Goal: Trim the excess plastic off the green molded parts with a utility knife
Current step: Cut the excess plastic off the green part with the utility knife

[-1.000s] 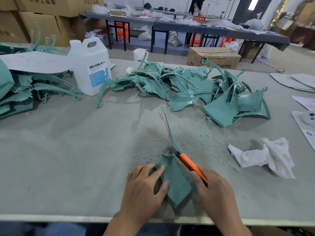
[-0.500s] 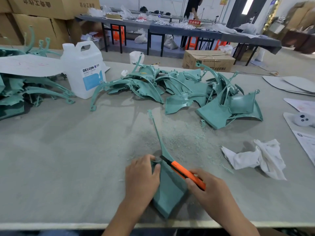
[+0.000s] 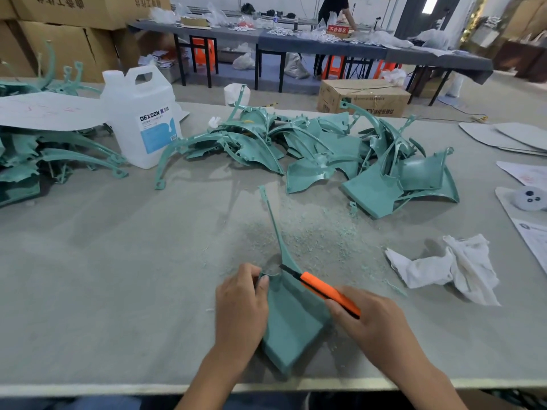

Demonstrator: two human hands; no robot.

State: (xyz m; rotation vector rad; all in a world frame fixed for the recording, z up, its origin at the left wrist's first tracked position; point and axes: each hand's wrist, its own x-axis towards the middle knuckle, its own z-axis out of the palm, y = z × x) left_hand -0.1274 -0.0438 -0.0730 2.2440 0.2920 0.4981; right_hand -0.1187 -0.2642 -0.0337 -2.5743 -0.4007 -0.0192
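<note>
Left hand [image 3: 241, 306] pinches the green part [image 3: 291, 324], hiding its left edge; right hand [image 3: 373, 318] holds the utility knife [image 3: 322, 289], grip covering its rear half.

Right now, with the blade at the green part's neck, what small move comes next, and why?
Probably a short draw of the utility knife along the neck edge of the green part, away from the left thumb: the blade tip rests there, the left hand grips the part beside it, and the right hand grips the handle.
</note>
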